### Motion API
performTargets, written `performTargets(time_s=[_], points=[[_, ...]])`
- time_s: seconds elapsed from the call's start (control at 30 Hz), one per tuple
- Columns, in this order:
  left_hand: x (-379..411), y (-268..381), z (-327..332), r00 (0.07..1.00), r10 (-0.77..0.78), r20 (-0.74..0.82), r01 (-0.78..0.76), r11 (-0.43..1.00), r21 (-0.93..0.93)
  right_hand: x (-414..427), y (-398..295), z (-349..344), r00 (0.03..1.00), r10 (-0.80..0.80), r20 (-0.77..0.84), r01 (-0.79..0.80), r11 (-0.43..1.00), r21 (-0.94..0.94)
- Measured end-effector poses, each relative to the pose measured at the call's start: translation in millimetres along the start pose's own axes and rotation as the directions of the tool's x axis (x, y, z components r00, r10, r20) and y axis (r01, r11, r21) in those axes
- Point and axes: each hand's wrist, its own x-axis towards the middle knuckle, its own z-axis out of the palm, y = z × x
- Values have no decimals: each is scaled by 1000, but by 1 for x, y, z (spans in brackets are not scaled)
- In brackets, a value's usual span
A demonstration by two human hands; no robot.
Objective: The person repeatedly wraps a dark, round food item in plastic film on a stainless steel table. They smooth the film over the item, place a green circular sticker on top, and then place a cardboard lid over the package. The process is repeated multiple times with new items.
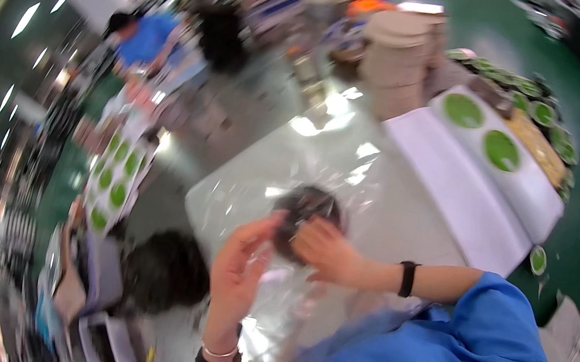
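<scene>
A dark, round, blurred bundle (310, 216) lies on clear plastic sheeting (244, 179) over a pale work surface. My right hand (327, 250) is on its near right side, fingers curled over it. At its left edge is my left hand (243, 256), palm turned inward and fingers apart; whether the fingertips touch the bundle is blurred. Right of the sheeting lie white paper sheets (439, 183), with a backing sheet of round green labels (502, 150) beyond them.
Stacked pale round pieces (394, 55) stand beyond the sheeting. Another dark bundle (168, 273) lies at the lower left, near a white plastic container (110, 346). More green labels (112, 177) are farther left. A co-worker in blue (146, 42) is at the upper left. Green-topped rolls (543, 114) line the right side.
</scene>
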Motion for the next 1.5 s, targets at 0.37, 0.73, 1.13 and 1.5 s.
performTargets(time_s=[0.37, 0.73, 1.13, 1.5], points=[[-104, -132, 36, 926, -332, -181, 376, 764, 525, -3, 12, 23, 964, 267, 0, -265, 956, 124], [14, -149, 62, 876, 215, -433, 5, 892, 453, -2, 6, 2, 935, 333, 121, -353, 908, 228], [22, -180, 75, 957, 62, -284, 177, 652, 737, -44, 24, -18, 464, 817, -342, -490, 559, 669], [1, -138, -22, 944, -298, 144, 243, 919, 311, -6, 42, -9, 977, 175, 119, -189, 975, 120]])
